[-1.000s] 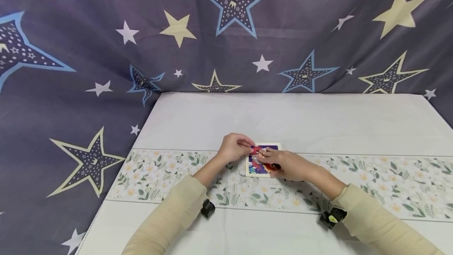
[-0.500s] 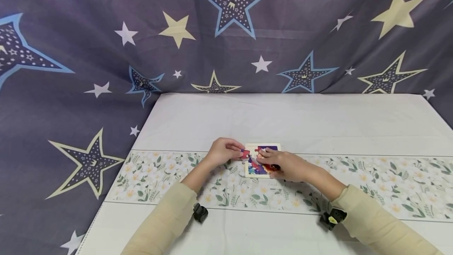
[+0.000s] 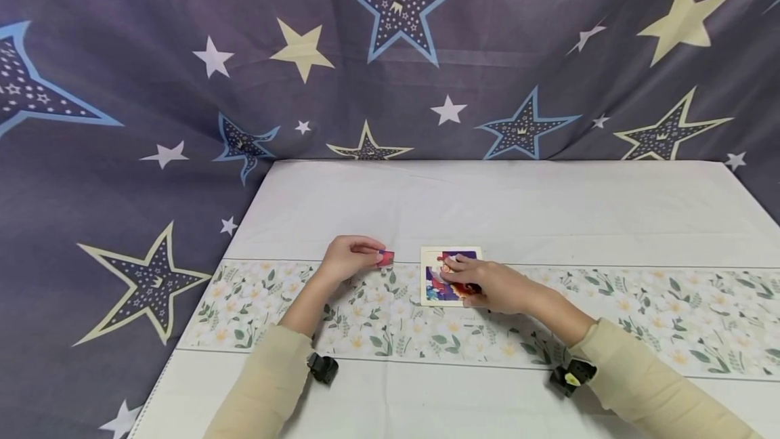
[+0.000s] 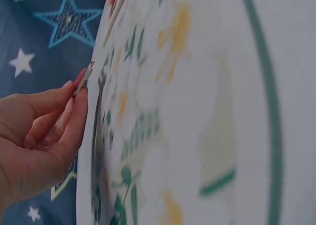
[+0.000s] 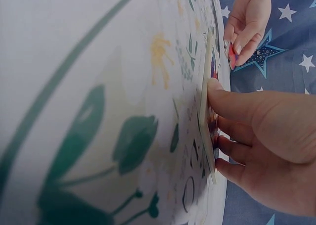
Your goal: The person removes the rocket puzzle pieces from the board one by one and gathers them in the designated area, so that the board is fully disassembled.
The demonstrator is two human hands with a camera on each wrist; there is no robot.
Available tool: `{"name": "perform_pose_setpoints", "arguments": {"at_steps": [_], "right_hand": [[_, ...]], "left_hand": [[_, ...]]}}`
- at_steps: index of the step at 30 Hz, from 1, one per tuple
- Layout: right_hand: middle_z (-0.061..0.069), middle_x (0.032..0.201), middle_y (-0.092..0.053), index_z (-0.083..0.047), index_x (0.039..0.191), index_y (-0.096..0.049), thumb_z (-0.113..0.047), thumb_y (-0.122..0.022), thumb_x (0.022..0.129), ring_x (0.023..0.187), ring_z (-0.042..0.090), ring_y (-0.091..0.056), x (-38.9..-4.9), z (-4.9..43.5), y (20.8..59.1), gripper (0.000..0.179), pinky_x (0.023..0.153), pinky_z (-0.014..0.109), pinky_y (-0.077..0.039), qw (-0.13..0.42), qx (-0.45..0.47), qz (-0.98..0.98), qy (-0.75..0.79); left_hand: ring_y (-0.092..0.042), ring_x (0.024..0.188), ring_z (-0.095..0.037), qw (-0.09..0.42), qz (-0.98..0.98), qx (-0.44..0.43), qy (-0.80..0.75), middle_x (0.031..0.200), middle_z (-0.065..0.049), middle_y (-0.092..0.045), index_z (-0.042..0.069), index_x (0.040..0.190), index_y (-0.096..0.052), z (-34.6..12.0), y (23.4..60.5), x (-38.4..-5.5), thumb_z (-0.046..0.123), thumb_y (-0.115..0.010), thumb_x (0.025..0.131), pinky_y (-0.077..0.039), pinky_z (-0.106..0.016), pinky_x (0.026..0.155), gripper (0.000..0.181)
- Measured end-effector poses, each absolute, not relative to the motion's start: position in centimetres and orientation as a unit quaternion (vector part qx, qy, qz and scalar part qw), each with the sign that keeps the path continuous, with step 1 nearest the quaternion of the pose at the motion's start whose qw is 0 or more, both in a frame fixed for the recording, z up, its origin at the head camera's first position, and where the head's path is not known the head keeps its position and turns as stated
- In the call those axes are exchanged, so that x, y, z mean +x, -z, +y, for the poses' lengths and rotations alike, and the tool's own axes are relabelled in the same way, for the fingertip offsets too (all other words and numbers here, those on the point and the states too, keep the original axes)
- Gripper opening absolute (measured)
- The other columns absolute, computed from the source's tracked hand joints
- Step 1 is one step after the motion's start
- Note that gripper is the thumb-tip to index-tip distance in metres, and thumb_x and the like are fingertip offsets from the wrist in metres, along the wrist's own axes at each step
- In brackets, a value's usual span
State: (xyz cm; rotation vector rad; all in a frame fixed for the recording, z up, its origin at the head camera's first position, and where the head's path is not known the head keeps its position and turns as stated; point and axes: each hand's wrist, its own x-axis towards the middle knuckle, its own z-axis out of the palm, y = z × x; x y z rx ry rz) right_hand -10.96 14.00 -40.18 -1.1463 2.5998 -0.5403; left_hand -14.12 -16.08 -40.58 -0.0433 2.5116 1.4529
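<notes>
Pinched between thumb and fingers of the left hand [image 3: 347, 257], the small, flat, red-and-purple jigsaw piece [image 3: 386, 259] is to the left of the cream-bordered square puzzle board [image 3: 432, 258]. On this board I see the right hand [image 3: 501, 286] rest, its fingers not closed around anything. I judge the piece light and stiff, perhaps slippery on its coloured face; its edges seem the best hold.
</notes>
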Motion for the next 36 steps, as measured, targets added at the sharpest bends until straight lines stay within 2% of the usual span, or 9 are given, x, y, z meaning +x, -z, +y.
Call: {"name": "perform_pose_setpoints", "arguments": {"at_steps": [10, 15, 21, 29, 36], "right_hand": [[0.018, 0.149, -0.042, -0.01, 0.139, -0.05, -0.016, -0.07, 0.086, 0.138, 0.039, -0.039, -11.0, 14.0, 40.3, 0.057, 0.101, 0.049, -0.046, 0.119, -0.397, 0.892, 0.182], [0.017, 0.149, -0.042, -0.01, 0.14, -0.05, -0.016, -0.07, 0.086, 0.139, 0.039, -0.039, -11.0, 14.0, 40.3, 0.058, 0.102, 0.05, -0.045, 0.12, -0.396, 0.892, 0.18], [0.017, 0.149, -0.042, -0.01, 0.139, -0.05, -0.015, -0.07, 0.086, 0.139, 0.039, -0.038, -11.0, 14.0, 40.2, 0.057, 0.102, 0.05, -0.045, 0.122, -0.393, 0.893, 0.185], [0.017, 0.149, -0.042, -0.01, 0.139, -0.05, -0.016, -0.07, 0.086, 0.139, 0.038, -0.039, -11.0, 14.0, 40.3, 0.057, 0.105, 0.05, -0.042, 0.121, -0.391, 0.894, 0.183], [0.016, 0.149, -0.043, -0.011, 0.139, -0.051, -0.017, -0.07, 0.086, 0.138, 0.038, -0.039, -11.0, 14.0, 40.4, 0.057, 0.104, 0.051, -0.043, 0.12, -0.39, 0.895, 0.183]], "left_hand": [[-0.065, 0.08, -0.008, 0.115, 0.854, -0.041, -0.505, 0.106, -0.019, -0.07, 0.001, 0.112, -0.069, -19.3, 39.9, -14.2, 0.011, -0.067, 0.089, -0.057, -0.029, 0.079, 0.026], [-0.069, 0.08, -0.009, 0.117, 0.847, -0.047, -0.516, 0.108, -0.022, -0.07, -0.003, 0.115, -0.067, -20.7, 39.9, -14.4, 0.01, -0.066, 0.09, -0.058, -0.03, 0.08, 0.028], [-0.069, 0.078, -0.008, 0.114, 0.849, -0.069, -0.512, 0.106, -0.021, -0.07, -0.003, 0.115, -0.067, -21.8, 40.0, -14.6, 0.009, -0.066, 0.089, -0.058, -0.028, 0.079, 0.028], [-0.064, 0.07, -0.002, 0.104, 0.863, -0.09, -0.486, 0.095, -0.013, -0.074, -0.002, 0.11, -0.07, -22.3, 40.6, -14.7, 0.009, -0.068, 0.088, -0.056, -0.019, 0.07, 0.025], [-0.064, 0.069, -0.004, 0.092, 0.876, -0.085, -0.465, 0.097, -0.018, -0.073, -0.001, 0.108, -0.071, -22.1, 40.7, -14.5, 0.009, -0.068, 0.088, -0.055, -0.022, 0.069, 0.023]]}}
